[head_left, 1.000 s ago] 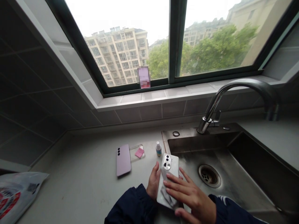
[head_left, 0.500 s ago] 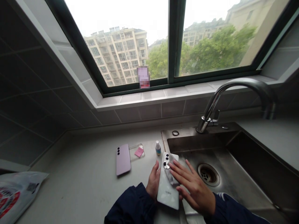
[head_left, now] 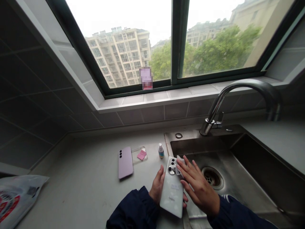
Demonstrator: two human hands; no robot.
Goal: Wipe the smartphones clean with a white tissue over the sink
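Observation:
My left hand grips a white phone from below, its back and camera cluster facing up, at the counter's edge by the sink. My right hand presses a small grey cloth against the phone's upper right edge near the cameras, fingers together on the cloth. A lilac phone lies face down on the counter to the left. Beside it lie a clear case with a pink slip on it and a small dropper bottle.
A steel sink with a drain sits right of my hands, with a curved tap over it. A small ring lies on the sink's rim. A printed plastic bag lies at the counter's left. A window runs behind.
My right hand slid the cloth up the white phone from its lower half to the camera end. The phone tilted slightly; my left hand kept its hold.

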